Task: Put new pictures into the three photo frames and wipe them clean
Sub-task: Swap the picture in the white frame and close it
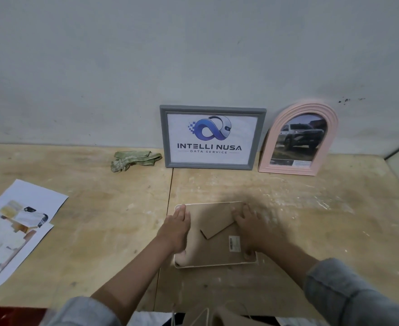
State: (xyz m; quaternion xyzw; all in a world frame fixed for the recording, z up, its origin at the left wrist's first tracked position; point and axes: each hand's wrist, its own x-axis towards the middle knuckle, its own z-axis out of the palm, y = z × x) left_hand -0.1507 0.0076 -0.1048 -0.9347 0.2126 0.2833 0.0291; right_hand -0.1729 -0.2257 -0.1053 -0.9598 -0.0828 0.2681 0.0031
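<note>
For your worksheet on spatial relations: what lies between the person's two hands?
In the head view, the frame's brown backing with its folded stand lies between them.

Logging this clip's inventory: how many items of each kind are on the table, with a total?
Photo frames: 3 (grey frame, pink arched frame, white frame lying face down under both hands)
Printed sheets: 2 (upper sheet, lower sheet partly under it)
Cloths: 1 (green cloth)
Total: 6
</note>
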